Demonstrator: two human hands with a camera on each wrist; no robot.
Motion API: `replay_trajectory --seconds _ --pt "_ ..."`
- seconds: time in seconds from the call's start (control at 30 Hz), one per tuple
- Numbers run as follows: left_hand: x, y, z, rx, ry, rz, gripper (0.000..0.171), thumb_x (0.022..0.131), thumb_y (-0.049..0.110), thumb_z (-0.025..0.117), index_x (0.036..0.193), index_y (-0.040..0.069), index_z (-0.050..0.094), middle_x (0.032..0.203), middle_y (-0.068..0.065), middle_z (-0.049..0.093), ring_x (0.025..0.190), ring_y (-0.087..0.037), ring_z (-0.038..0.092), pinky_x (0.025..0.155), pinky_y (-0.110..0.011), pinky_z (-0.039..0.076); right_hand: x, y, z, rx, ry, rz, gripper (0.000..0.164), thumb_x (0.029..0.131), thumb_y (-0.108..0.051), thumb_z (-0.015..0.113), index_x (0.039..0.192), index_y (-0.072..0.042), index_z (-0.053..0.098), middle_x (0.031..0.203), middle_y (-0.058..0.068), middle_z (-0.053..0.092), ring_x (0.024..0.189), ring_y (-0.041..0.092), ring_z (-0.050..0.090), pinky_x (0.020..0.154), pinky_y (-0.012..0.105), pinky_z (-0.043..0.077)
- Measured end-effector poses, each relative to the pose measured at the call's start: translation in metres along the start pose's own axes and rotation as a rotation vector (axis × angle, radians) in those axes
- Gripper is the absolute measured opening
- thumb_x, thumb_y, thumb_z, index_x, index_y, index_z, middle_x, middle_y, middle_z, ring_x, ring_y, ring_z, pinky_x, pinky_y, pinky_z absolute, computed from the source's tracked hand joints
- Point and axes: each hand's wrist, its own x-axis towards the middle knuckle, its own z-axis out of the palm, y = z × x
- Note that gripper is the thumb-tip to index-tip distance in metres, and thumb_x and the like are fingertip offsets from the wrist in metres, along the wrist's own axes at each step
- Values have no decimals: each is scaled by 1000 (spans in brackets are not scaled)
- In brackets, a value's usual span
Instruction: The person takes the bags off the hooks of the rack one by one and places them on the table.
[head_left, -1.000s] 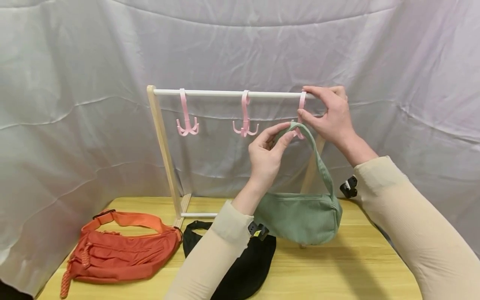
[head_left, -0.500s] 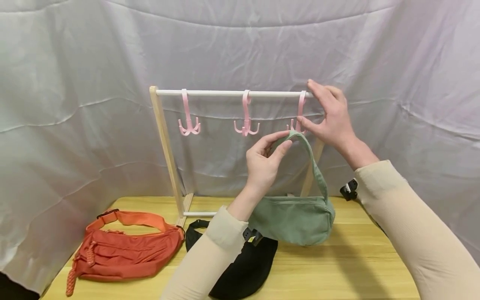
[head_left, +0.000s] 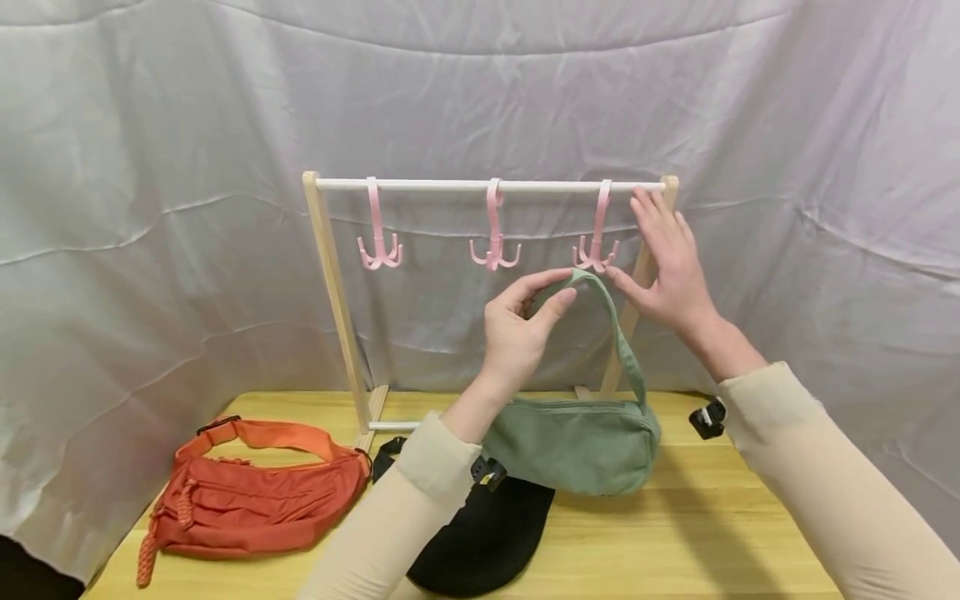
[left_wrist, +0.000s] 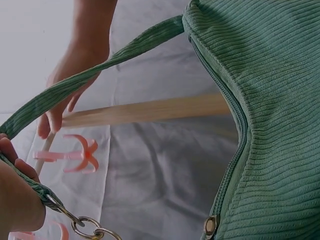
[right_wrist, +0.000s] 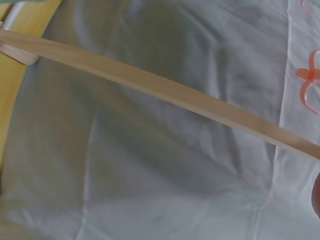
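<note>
My left hand (head_left: 517,329) pinches the top of the strap of a green corduroy shoulder bag (head_left: 577,446). The bag hangs from it over the table, with its zipper (left_wrist: 242,130) and a metal chain (left_wrist: 87,224) showing in the left wrist view. Just above the strap is the right-hand pink hook (head_left: 597,237), on the white bar (head_left: 435,186) of a wooden-sided rack. My right hand (head_left: 671,267) has its fingers extended beside that hook. Its fingertips are right at the bar and its thumb is near the hook's lower prongs.
Two more pink hooks, one on the left (head_left: 378,233) and one in the middle (head_left: 494,233), hang from the bar. A red-orange waist bag (head_left: 255,508) lies at the table's left. Partly behind my left forearm is a black bag (head_left: 495,542). Grey cloth (head_left: 480,100) closes off the back.
My right hand has let go of the right hook and moved right, its fingers straightening. The left hand has lowered the green bag slightly and shifted it left, away from the hook.
</note>
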Motion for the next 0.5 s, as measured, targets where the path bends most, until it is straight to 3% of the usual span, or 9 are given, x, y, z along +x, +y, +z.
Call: replay_trajectory --seconds 0.1,0.17,0.3,0.5 --pt "0 0 -3 18 -5 -7 26 84 -2 68 109 -7 66 107 -23 66 83 -4 61 66 -18 47 -15 -3 0 28 10 0 77 86 -51 58 144 -5 38 153 7 32 141 29 25 114 50 13" --pt "-1 0 -5 30 -8 -9 25 83 -2 69 108 -6 66 106 -22 67 72 -2 57 61 -17 44 -26 -6 0 57 18 10 76 89 -55 53 144 -4 39 152 7 33 140 28 28 114 48 17" --pt "-1 2 -10 59 -10 -3 25 83 -1 69 107 -5 67 106 -19 68 59 -5 45 54 -17 39 -52 -14 1 139 26 51 71 92 -53 51 144 -6 39 151 7 35 138 27 33 114 39 23" --pt "1 4 -18 75 -6 3 24 84 0 69 107 -5 68 106 -18 69 64 -6 50 57 -18 40 -88 -26 4 264 8 119 62 93 -40 58 142 -6 42 149 8 39 135 25 38 112 29 26"
